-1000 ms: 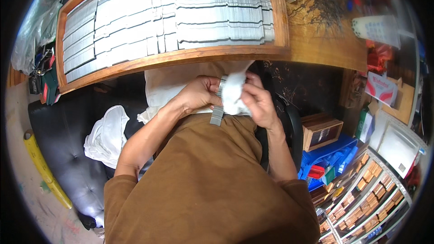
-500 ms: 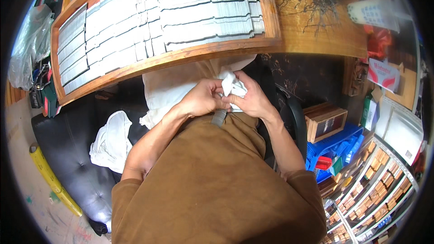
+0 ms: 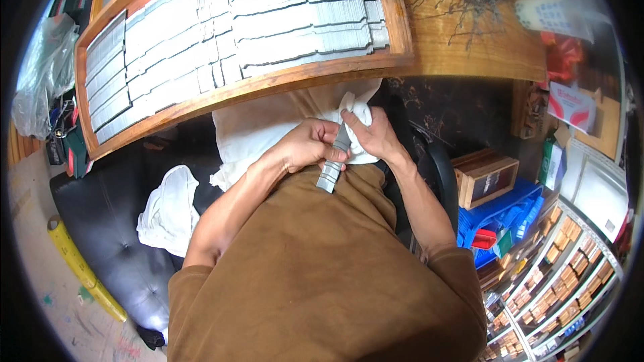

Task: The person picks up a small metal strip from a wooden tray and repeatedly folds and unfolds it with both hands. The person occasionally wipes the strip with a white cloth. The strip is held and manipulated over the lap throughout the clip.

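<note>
A narrow grey metal strip, crossed by several dark lines, slants over my lap. My left hand is closed on its middle, thumb and fingers pinching it. My right hand grips a bunched white cloth, its thumb pressing against the strip's upper end. Part of the strip is hidden by the left fingers. Beneath both hands a larger white cloth is spread out, reaching under the table edge.
Just ahead is a wooden tray packed with rows of thin grey metal pieces. A crumpled white cloth lies on the black padded seat at left. To the right are a wooden box, blue bins and a rack of small wooden pieces.
The strip now shows at greater length, from the right thumb down past the left fingers. My right hand has shifted slightly right, and the bunched cloth has opened beside the strip.
</note>
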The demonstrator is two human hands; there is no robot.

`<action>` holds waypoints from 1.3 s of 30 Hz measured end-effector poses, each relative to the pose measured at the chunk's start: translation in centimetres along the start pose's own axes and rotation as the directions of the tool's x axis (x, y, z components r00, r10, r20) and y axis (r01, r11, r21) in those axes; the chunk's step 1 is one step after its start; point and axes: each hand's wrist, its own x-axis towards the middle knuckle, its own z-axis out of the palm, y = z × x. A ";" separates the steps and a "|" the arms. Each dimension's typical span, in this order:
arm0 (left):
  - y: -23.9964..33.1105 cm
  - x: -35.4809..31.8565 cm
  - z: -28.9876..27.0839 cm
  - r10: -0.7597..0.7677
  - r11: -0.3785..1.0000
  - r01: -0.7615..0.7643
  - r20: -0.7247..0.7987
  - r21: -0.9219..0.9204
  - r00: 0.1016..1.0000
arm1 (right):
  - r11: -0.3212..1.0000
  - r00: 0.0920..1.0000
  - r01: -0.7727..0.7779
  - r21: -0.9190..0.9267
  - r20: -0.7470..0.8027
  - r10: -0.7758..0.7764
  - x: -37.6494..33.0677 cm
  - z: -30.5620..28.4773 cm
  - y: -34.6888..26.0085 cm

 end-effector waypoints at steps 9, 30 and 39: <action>0.4 0.4 -0.7 0.002 1.000 -0.002 0.000 -0.022 1.000 | 0.990 0.980 0.116 -0.075 -0.152 -0.126 -0.4 -0.2 0.0; 1.4 -2.1 -0.4 0.096 0.995 -0.096 -0.023 0.004 0.995 | 0.881 0.884 0.228 -0.415 -0.290 -0.365 -0.6 -2.4 0.0; 2.3 -3.3 -0.9 0.041 0.998 -0.045 -0.082 -0.038 0.996 | 0.925 0.972 0.169 -0.341 -0.101 -0.214 -1.1 -1.8 -2.6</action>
